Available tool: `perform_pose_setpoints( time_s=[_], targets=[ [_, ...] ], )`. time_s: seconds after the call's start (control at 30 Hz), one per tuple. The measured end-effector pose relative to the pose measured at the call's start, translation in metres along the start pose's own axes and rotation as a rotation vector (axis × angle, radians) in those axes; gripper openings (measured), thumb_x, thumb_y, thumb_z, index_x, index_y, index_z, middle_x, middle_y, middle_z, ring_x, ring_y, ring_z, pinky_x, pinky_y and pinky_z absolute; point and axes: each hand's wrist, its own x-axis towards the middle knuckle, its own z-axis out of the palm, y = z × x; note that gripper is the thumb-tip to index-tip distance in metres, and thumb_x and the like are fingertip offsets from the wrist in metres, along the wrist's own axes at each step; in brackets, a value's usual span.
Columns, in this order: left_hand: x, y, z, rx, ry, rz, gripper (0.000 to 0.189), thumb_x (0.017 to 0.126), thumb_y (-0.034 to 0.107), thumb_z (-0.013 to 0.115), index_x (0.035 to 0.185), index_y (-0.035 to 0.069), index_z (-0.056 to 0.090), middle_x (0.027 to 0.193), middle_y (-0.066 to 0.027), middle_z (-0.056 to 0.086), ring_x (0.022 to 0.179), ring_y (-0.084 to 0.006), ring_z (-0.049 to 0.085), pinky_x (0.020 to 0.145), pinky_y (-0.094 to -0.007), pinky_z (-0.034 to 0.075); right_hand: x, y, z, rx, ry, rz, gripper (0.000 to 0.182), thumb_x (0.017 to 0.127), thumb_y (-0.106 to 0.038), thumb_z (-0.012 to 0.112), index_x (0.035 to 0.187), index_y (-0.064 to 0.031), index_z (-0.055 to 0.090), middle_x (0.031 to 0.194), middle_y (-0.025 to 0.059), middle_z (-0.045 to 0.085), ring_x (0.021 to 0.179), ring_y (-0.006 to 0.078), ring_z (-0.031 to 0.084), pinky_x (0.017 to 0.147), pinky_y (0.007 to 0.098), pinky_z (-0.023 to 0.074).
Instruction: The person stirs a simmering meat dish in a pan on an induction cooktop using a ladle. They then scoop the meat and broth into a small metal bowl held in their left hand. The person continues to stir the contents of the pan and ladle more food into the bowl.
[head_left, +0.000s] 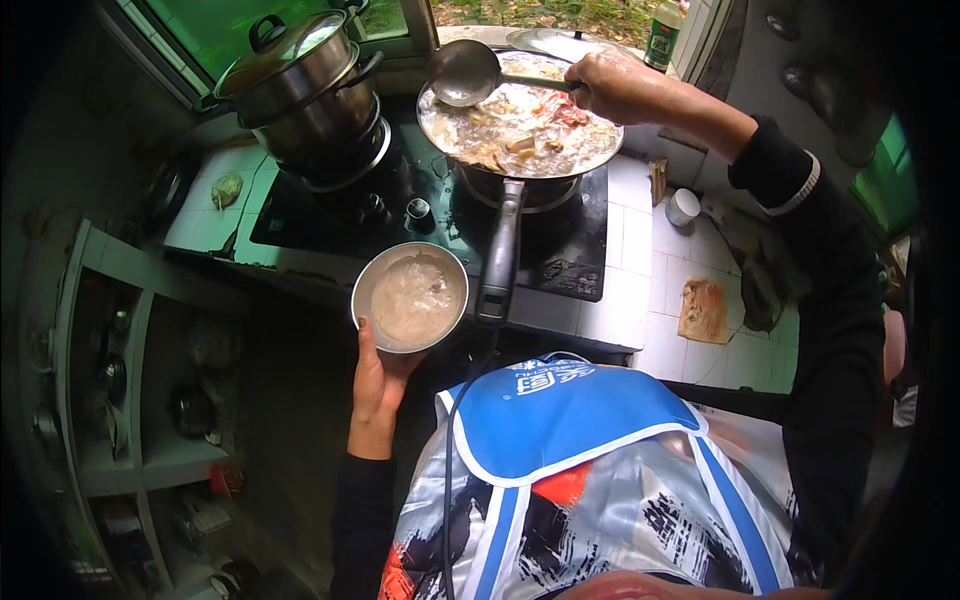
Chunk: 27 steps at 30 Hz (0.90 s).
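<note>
My left hand holds a round bowl of cloudy, pale liquid in front of the stove's edge. In my right hand is the handle of a metal ladle, whose bowl hangs over the left rear part of a frying pan. The pan stands on the right burner, full of bubbling broth with pale and reddish pieces in it. Its black handle points toward me, just right of the bowl. What the ladle holds, if anything, I cannot tell.
A lidded steel steamer pot stands on the left burner of the black cooktop. Behind the pan lie a glass lid and a green-labelled bottle. On the right-hand tiles are a white jar and a stained packet.
</note>
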Motion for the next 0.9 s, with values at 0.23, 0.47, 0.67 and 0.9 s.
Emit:
perform_pose_setpoints(
  time_s=[0.23, 0.47, 0.67, 0.9],
  targets=[
    [0.034, 0.049, -0.031, 0.059, -0.002, 0.003, 0.083, 0.083, 0.066, 0.052, 0.142, 0.012, 0.028, 0.139, -0.0132, 0.04, 0.124, -0.0296, 0.045, 0.096, -0.0455, 0.045, 0.027, -0.067, -0.038, 0.015, -0.184, 0.209, 0.019, 0.084, -0.015, 0.06, 0.094, 0.0008, 0.067, 0.074, 0.0209, 0.065, 0.072, 0.0318, 0.066, 0.071, 0.0409, 0.0505],
    [0.072, 0.083, -0.045, 0.081, -0.072, -0.025, 0.086, 0.081, 0.067, 0.056, 0.143, 0.014, 0.028, 0.14, -0.0132, 0.037, 0.128, -0.0304, 0.039, 0.097, -0.0474, 0.042, 0.034, -0.103, -0.037, -0.03, -0.206, 0.219, 0.02, 0.082, -0.014, 0.064, 0.095, 0.002, 0.066, 0.074, 0.0202, 0.065, 0.075, 0.0307, 0.066, 0.071, 0.0402, 0.0504],
    [0.095, 0.096, -0.028, 0.075, -0.07, -0.002, 0.087, 0.08, 0.067, 0.057, 0.142, 0.013, 0.029, 0.138, -0.0135, 0.04, 0.125, -0.0302, 0.044, 0.095, -0.0462, 0.046, 0.035, -0.091, -0.031, 0.087, -0.232, 0.267, 0.021, 0.086, -0.012, 0.056, 0.099, 0.0003, 0.066, 0.075, 0.0205, 0.064, 0.075, 0.0319, 0.065, 0.074, 0.0413, 0.0496],
    [0.112, 0.092, -0.017, -0.006, -0.144, -0.032, 0.083, 0.082, 0.06, 0.059, 0.143, 0.014, 0.027, 0.142, -0.0144, 0.033, 0.13, -0.0322, 0.035, 0.102, -0.0524, 0.038, 0.008, -0.089, -0.035, 0.087, -0.176, 0.172, 0.023, 0.083, -0.007, 0.054, 0.102, 0.0017, 0.065, 0.071, 0.0208, 0.063, 0.069, 0.0314, 0.066, 0.072, 0.0416, 0.0517]
  ],
)
